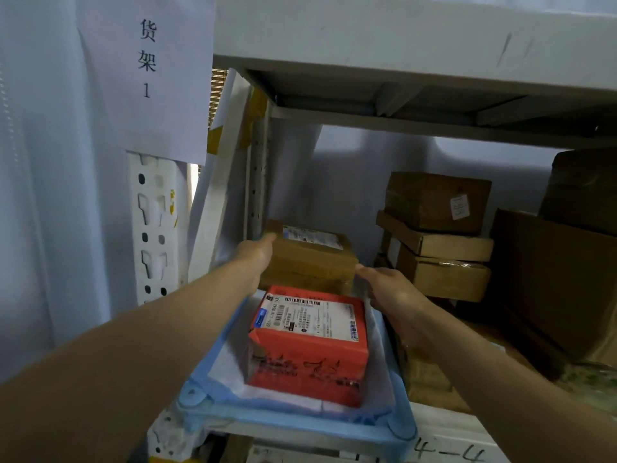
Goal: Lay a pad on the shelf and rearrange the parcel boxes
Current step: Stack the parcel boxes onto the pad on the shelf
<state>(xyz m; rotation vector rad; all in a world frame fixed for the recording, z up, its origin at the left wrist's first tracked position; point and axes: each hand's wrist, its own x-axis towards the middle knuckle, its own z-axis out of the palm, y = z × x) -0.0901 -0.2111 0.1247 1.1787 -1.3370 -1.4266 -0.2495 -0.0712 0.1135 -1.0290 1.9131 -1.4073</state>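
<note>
Shelf (444,426) filled mostly at three o'clock by stacked brown cartons (437,225). Pad (290,426), blue-edged, already laid at six o'clock, under red box (310,345). Behind it, at twelve o'clock, brown parcel (310,259) flanked by both hands: left hand (257,252) flat against its left side, fingers straight and together; right hand (387,289) at its right corner, fingers mostly hidden, cannot tell. Rearranging seemingly under way; next probably squaring that parcel on the pad.
</note>
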